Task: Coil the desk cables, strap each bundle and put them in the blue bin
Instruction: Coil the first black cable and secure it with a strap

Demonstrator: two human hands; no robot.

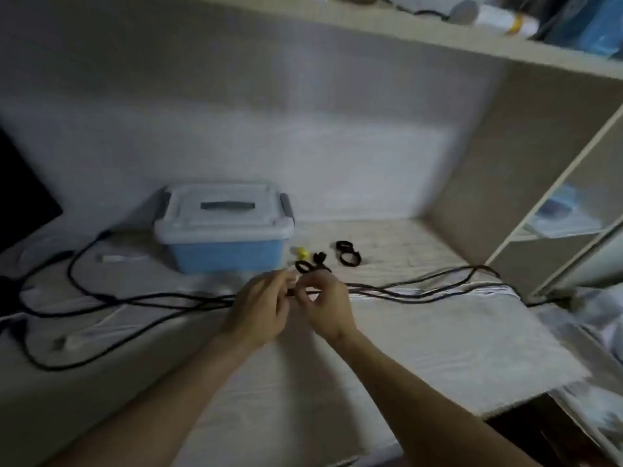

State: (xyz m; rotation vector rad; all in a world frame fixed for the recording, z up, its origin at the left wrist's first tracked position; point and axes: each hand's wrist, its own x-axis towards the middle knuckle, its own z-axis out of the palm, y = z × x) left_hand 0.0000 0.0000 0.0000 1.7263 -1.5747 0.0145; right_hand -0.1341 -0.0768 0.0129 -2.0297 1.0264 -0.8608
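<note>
Dim light. Pale wood-grain worktop [421, 332] in an alcove; whitish back wall [269, 112]. Shelf [438, 38] overhead. Dark monitor [20, 197] at left edge.

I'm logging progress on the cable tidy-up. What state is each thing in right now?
Blue plastic bin with grey lid: closed.
Long black cables: uncoiled, stretched across the desk.
Black loop straps: loose on the desk.
Left hand: pinching the cables.
Right hand: pinching the cables.
</note>
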